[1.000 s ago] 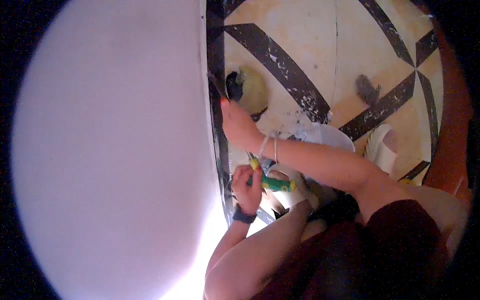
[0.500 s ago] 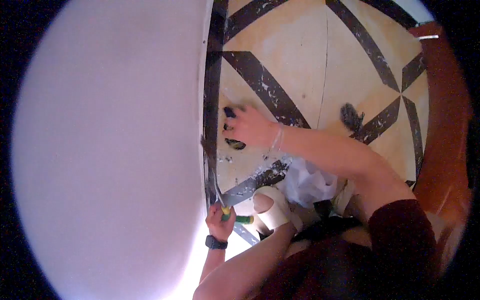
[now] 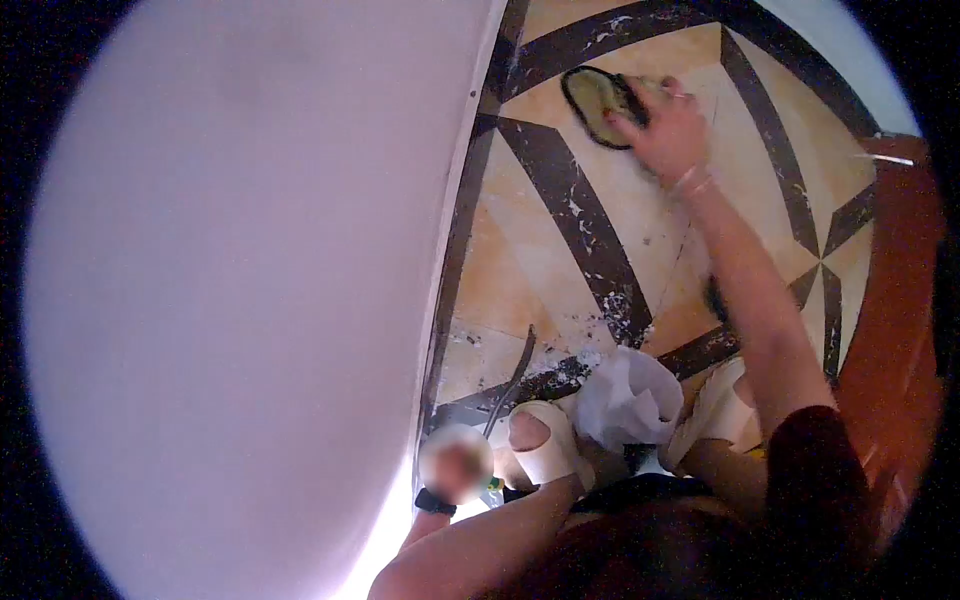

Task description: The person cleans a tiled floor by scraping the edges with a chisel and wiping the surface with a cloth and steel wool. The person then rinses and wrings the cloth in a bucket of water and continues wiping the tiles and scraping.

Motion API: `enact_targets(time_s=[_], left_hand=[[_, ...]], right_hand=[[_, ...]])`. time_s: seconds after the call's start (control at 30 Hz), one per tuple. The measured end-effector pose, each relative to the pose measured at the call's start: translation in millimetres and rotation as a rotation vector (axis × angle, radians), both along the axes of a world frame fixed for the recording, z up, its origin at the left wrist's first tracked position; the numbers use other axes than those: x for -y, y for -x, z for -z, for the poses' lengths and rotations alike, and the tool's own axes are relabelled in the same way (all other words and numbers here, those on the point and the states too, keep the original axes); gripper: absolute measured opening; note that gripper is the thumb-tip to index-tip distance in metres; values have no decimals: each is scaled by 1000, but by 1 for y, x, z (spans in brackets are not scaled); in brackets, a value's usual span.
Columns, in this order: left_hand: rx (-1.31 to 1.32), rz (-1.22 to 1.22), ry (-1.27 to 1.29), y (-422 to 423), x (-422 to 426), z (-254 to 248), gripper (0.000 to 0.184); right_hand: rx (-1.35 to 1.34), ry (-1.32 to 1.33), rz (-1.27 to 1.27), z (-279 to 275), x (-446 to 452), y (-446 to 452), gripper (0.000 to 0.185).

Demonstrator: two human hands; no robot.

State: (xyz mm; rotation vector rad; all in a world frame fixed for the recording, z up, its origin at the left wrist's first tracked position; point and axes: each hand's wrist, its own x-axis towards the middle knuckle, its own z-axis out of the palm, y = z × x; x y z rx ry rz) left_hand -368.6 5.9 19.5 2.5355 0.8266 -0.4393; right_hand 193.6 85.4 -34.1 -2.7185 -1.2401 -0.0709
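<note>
At the upper right of the floor, my right hand [image 3: 668, 130] is closed on what looks like a slipper [image 3: 597, 105], a flat oval thing with an olive face and black rim. Its far end is under my fingers. Low beside the wall, my left hand [image 3: 458, 468] is blurred, but a green-and-yellow handle [image 3: 494, 485] shows by it. From there a thin curved metal blade, like a sickle's [image 3: 515, 375], points up over the floor. A dark object [image 3: 715, 298], partly hidden by my right forearm, lies on the tiles.
A pale wall [image 3: 240, 280] fills the left side. White flakes [image 3: 585, 365] lie scattered on the patterned tile floor [image 3: 680, 235]. Between my feet, in white sandals [image 3: 548, 450], sits a crumpled white bag [image 3: 630, 395]. A reddish-brown panel [image 3: 895, 300] stands at the right.
My right hand has moved up and right, away from the wall, with the slipper-like thing. My left hand has lowered slightly, and the blade has swung from the wall's base over the tiles.
</note>
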Motion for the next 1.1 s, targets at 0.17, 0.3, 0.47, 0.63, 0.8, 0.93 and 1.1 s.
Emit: enact_targets(time_s=[0.17,0.3,0.47,0.63,0.8,0.93,1.1], left_hand=[[-53,-293,94,34,22,2,24],[137,-1145,522,11,34,-32,26],[-25,-467,17,24,57,-52,22],[-121,-548,-45,12,64,-67,20],[201,-1016,79,59,96,-18,17],[180,-494,56,81,80,-1,18],[84,-190,-31,79,79,3,20]], right_hand=[[-128,29,-235,13,-55,83,38],[-229,23,-489,18,-33,175,41],[-514,-107,-1007,29,35,301,29],[-1139,-390,-217,-5,27,233,32],[-867,-811,65,-3,-59,159,33],[-982,-604,82,-39,-64,187,30],[-858,-620,-271,-22,-11,264,30]])
